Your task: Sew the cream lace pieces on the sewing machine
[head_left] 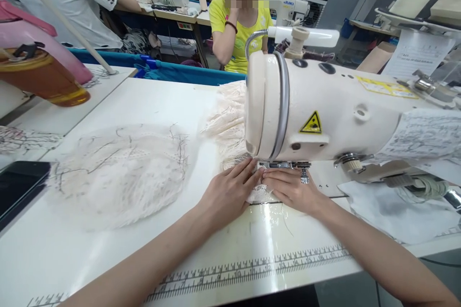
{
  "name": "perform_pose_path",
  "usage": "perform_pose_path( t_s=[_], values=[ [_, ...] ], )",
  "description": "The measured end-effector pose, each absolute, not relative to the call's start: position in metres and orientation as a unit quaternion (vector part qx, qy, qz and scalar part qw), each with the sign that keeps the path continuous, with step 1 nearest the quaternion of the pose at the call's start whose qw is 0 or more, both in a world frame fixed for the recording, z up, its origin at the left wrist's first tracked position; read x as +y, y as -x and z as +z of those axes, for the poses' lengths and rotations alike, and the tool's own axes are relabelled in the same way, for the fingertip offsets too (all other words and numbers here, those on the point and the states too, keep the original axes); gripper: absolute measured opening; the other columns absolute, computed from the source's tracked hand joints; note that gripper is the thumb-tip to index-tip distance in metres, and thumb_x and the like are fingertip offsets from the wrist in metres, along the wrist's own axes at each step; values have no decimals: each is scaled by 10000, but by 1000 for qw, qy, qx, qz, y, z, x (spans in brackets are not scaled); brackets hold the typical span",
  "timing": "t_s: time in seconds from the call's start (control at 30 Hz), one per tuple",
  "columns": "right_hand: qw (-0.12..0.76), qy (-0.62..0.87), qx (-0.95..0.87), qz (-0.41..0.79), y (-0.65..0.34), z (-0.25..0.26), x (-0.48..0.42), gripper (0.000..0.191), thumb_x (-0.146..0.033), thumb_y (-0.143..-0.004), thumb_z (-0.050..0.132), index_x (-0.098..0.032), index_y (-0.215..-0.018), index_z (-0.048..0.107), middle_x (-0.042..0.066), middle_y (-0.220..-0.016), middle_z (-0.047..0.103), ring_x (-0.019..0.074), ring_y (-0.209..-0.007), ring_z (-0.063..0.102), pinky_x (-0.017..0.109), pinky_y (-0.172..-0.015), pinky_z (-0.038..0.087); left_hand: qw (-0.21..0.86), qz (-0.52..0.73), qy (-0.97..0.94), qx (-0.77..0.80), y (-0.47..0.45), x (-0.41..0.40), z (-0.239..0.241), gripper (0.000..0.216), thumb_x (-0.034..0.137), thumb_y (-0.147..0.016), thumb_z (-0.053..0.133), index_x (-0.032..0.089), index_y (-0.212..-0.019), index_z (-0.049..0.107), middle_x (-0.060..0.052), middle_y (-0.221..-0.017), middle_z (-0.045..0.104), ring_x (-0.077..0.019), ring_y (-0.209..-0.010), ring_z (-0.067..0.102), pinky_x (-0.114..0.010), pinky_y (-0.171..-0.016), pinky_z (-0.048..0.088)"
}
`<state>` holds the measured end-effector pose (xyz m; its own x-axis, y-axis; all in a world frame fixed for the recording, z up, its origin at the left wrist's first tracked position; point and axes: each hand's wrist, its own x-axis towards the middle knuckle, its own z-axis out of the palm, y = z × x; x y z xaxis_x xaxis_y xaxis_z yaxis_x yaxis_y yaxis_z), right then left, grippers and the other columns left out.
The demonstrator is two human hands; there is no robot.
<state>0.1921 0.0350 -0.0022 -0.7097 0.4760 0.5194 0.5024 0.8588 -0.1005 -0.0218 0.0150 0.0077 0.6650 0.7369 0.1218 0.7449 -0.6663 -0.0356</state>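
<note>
Lace piece point(258, 194) flat on desk point(151, 100) under sewing machine point(324, 110) head. Left hand point(230, 191) and right hand point(293, 189) pressed flat on it, fingers extended, fingertips meeting by presser foot. Lace pile point(118, 177) lies left.

Rough, open cream lace point(258, 195) lies on a smooth, glossy white desk point(151, 105), with a matt lace heap point(118, 177) at its nine o'clock and the machine point(334, 110) at twelve, glossy cream enamel with a bright metal foot point(284, 165).
</note>
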Motion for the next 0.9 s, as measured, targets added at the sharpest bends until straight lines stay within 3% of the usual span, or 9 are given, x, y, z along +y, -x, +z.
perform_pose_path(
  t_s=[0.27,0.5,0.9],
  values=[
    [247,267,-930,-52,-191,-4,32,234,-107,-903,487,-198,-1042,652,25,-1055,714,138,-1039,639,297,-884,534,87,-97,931,-340,29,11,-4,493,69,-839,369,74,-1316,493,-113,-1367,511,-221,-1290,457,-359,-1054,421],
    [268,249,-920,-140,-181,-1,27,169,-100,-881,540,-202,-964,647,-41,-989,733,92,-1005,640,264,-790,495,81,-103,940,-316,41,16,-3,495,73,-818,364,58,-1283,534,-104,-1343,524,-227,-1266,482,-352,-1042,439],
    [271,218,-923,-165,-168,1,28,106,-89,-861,576,-141,-912,653,16,-970,726,140,-957,641,302,-850,483,66,-120,937,-323,48,25,0,493,63,-796,386,84,-1258,557,-91,-1319,561,-198,-1244,511,-339,-1063,419]
  ],
)
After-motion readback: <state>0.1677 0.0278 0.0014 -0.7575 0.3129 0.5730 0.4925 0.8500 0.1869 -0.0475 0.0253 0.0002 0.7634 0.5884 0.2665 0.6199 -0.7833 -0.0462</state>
